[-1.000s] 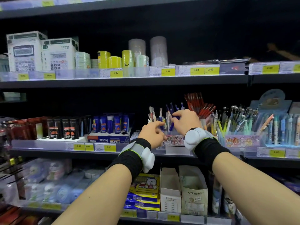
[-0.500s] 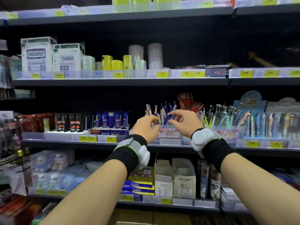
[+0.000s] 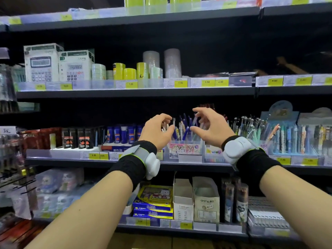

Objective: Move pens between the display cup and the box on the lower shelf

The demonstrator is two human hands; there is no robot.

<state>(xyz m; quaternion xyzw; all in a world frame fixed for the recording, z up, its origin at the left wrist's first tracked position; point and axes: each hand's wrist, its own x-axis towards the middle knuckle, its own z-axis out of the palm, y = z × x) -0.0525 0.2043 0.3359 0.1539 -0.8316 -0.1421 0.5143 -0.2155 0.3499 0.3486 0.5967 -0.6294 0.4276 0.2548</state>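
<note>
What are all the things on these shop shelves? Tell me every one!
calculator boxes: two, white, upper shelf at left
tape rolls: several, yellow and pale, upper shelf middle
price tags: many, yellow, along shelf edges
display cup: one, clear, middle shelf between the hands
pens: many, mostly blue, standing in the display cup
box: one, white, open-topped, lower shelf
left hand: one, fingers curled loosely at the pens
right hand: one, fingers spread over the pens
</note>
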